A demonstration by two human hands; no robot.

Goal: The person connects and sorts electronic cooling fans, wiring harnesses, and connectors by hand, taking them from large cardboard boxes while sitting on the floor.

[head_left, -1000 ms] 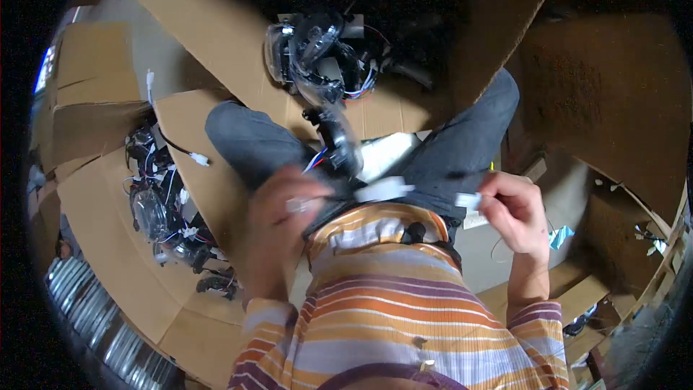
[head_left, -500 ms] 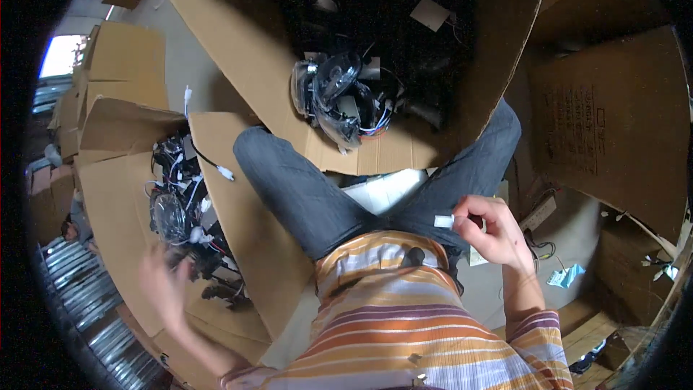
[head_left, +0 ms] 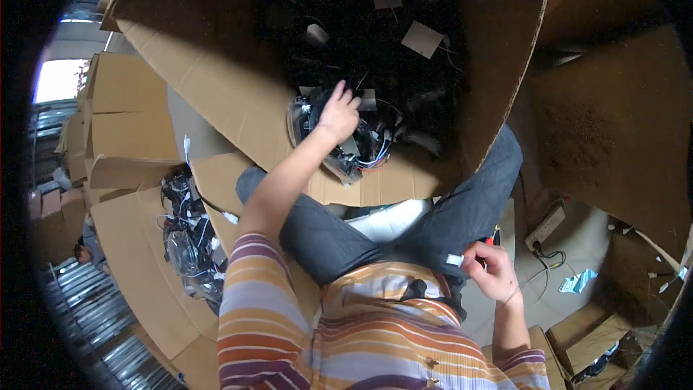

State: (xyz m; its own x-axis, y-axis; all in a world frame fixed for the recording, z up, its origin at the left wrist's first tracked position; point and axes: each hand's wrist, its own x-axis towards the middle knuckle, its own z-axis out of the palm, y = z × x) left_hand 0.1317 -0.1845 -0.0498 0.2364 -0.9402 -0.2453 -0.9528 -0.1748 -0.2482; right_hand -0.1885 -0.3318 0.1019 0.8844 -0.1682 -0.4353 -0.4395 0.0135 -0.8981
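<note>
Prob mid-batch imo, can't tell what's done vs left. Pale floor [head_left: 581,240] right of the big box [head_left: 216,101], metal rollers [head_left: 101,325] way left of it, smaller box [head_left: 141,260] w/ dark lamps [head_left: 184,253] closer on that side. Clear lamps [head_left: 342,169] just inside big box, L hand [head_left: 339,117] over them, grip unclear; R hand [head_left: 493,271] outside its near edge, pinching small white piece [head_left: 454,260]

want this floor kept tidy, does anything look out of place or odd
Two things. A crumpled light-blue scrap lies loose on the floor at the right, like litter. A black cable with white ends is draped over the edge of the box at left, outside the heap of lamp parts in it.
</note>
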